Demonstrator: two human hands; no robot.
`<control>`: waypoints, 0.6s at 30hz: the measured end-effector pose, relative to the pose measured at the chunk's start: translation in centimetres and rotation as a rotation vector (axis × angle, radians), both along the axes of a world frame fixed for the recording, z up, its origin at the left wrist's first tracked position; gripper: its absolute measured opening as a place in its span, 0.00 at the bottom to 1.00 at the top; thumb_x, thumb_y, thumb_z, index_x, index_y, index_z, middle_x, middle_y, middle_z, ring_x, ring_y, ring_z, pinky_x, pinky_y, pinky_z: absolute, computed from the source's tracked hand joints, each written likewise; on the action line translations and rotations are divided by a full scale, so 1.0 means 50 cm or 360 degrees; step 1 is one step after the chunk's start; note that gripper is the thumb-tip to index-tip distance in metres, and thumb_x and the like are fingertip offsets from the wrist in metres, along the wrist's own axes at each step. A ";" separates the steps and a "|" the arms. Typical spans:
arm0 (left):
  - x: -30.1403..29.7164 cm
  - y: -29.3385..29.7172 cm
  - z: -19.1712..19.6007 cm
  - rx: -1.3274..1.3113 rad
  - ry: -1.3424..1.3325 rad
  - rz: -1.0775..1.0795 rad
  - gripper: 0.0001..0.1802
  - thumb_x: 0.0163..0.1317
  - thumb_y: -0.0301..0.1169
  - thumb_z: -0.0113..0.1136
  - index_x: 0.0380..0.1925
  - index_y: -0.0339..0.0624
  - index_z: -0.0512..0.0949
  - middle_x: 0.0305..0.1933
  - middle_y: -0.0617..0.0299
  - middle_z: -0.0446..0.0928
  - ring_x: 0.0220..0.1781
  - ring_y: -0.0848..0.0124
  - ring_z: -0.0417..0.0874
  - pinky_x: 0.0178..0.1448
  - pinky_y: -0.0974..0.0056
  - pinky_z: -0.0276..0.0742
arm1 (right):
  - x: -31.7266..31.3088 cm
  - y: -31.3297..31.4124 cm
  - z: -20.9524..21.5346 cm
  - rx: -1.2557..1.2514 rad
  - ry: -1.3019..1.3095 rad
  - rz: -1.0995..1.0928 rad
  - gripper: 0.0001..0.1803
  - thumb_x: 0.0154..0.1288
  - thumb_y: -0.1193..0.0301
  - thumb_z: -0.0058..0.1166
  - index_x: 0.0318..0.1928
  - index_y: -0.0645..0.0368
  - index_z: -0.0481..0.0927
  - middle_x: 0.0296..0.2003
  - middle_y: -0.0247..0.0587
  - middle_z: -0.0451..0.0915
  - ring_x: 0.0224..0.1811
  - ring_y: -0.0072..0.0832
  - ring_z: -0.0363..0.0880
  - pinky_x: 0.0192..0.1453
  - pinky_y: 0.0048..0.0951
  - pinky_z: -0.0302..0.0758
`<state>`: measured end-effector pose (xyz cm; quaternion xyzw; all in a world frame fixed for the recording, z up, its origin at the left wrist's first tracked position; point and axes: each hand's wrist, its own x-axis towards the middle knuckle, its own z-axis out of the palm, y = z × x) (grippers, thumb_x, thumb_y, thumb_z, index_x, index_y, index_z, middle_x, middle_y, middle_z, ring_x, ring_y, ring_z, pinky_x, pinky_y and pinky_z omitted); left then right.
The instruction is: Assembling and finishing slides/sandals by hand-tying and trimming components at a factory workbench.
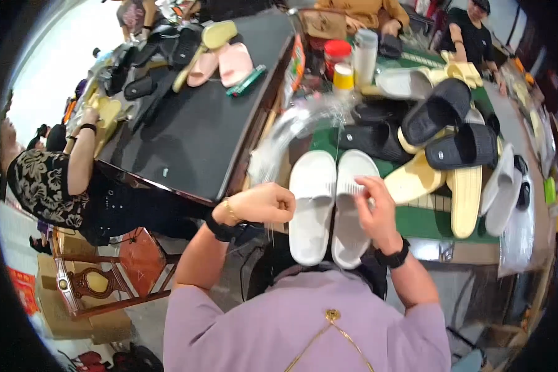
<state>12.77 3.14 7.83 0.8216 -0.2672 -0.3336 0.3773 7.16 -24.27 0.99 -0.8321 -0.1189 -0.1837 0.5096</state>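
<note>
A pair of white slide sandals lies side by side in front of me, toes pointing away: the left slide [310,226] and the right slide [352,239]. Beside the left one, my left hand [273,203] is closed in a fist; whatever it grips, if anything, is hidden. My right hand [380,214] is over the right slide's strap, its fingers bent and apart with nothing visible between them. Whether they touch the strap, I cannot tell. Clear plastic film [282,139], partly blurred, is bunched just beyond my left hand.
Black slides [447,108] and cream slides [467,201] pile up on the green mat to the right. A grey tumbler [365,57] and a red-lidded jar [337,56] stand farther back. On the left, a dark table [192,133] holds pink slides [234,65]; a person [49,173] works beside it.
</note>
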 end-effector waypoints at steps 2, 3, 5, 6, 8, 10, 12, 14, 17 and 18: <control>-0.007 -0.002 0.001 0.0011 -0.0081 -0.0071 0.07 0.54 0.29 0.64 0.26 0.36 0.79 0.20 0.65 0.76 0.23 0.79 0.72 0.29 0.69 0.71 | 0.001 0.033 0.007 0.0142 -0.0032 0.0260 0.23 0.61 0.81 0.53 0.58 0.57 0.75 0.36 0.44 0.79 0.31 0.32 0.80 0.34 0.30 0.77; -0.013 -0.008 0.001 0.0018 -0.0052 -0.0038 0.06 0.51 0.28 0.62 0.23 0.35 0.78 0.18 0.61 0.77 0.20 0.74 0.75 0.29 0.66 0.73 | -0.006 0.045 0.022 0.0030 0.0051 0.0341 0.24 0.61 0.80 0.54 0.59 0.56 0.74 0.33 0.42 0.79 0.29 0.32 0.80 0.33 0.32 0.77; -0.021 -0.018 -0.005 -0.0011 -0.0092 -0.0094 0.06 0.52 0.27 0.62 0.24 0.35 0.78 0.19 0.62 0.75 0.21 0.76 0.73 0.29 0.67 0.72 | -0.011 0.062 0.033 -0.0203 -0.0083 0.0416 0.24 0.59 0.77 0.57 0.58 0.56 0.75 0.31 0.43 0.79 0.30 0.37 0.80 0.33 0.34 0.77; -0.028 -0.020 -0.008 -0.0035 -0.0171 -0.0121 0.05 0.53 0.26 0.63 0.25 0.35 0.78 0.19 0.63 0.74 0.22 0.78 0.72 0.29 0.68 0.71 | -0.019 0.065 0.043 -0.0308 -0.0065 0.0437 0.23 0.59 0.76 0.58 0.57 0.56 0.76 0.31 0.43 0.80 0.30 0.39 0.80 0.33 0.35 0.76; -0.039 -0.027 -0.015 -0.0069 -0.0202 -0.0146 0.04 0.52 0.25 0.63 0.25 0.35 0.78 0.20 0.60 0.75 0.21 0.75 0.73 0.29 0.66 0.72 | -0.021 0.061 0.017 -0.0346 -0.0145 0.0419 0.20 0.59 0.75 0.59 0.54 0.56 0.77 0.31 0.44 0.80 0.31 0.40 0.80 0.34 0.36 0.77; -0.051 -0.033 -0.016 -0.0128 -0.0455 -0.0180 0.04 0.51 0.25 0.63 0.25 0.35 0.78 0.22 0.57 0.77 0.21 0.70 0.76 0.29 0.65 0.73 | -0.028 0.052 0.004 -0.0387 -0.0228 0.0416 0.17 0.60 0.73 0.59 0.50 0.56 0.79 0.32 0.44 0.80 0.32 0.40 0.81 0.34 0.37 0.77; -0.064 -0.040 -0.011 -0.0198 -0.0637 -0.0148 0.04 0.51 0.24 0.63 0.26 0.36 0.79 0.24 0.56 0.78 0.23 0.65 0.79 0.29 0.64 0.75 | -0.040 0.032 0.001 -0.0454 -0.0146 0.0366 0.10 0.60 0.72 0.59 0.43 0.57 0.80 0.33 0.43 0.81 0.32 0.42 0.81 0.35 0.39 0.77; -0.071 -0.044 -0.013 -0.0147 -0.1332 -0.0005 0.05 0.51 0.24 0.64 0.29 0.38 0.79 0.26 0.56 0.78 0.24 0.63 0.80 0.30 0.65 0.76 | -0.057 0.016 0.001 -0.0441 -0.0026 0.0341 0.06 0.63 0.71 0.58 0.39 0.58 0.80 0.30 0.44 0.81 0.31 0.43 0.80 0.35 0.39 0.77; -0.078 -0.046 -0.032 -0.0313 -0.1690 -0.0163 0.07 0.48 0.23 0.64 0.28 0.40 0.76 0.29 0.61 0.76 0.26 0.66 0.80 0.29 0.65 0.78 | -0.080 0.003 0.008 -0.0518 0.0302 0.0527 0.11 0.66 0.65 0.54 0.31 0.61 0.80 0.27 0.48 0.80 0.30 0.47 0.79 0.33 0.42 0.75; -0.080 -0.047 -0.034 -0.0384 -0.1819 -0.0292 0.07 0.48 0.22 0.64 0.29 0.40 0.78 0.32 0.60 0.79 0.28 0.66 0.82 0.30 0.66 0.79 | -0.088 0.000 0.007 -0.0519 0.0315 0.0527 0.11 0.66 0.65 0.54 0.31 0.61 0.80 0.27 0.48 0.80 0.30 0.47 0.79 0.33 0.42 0.75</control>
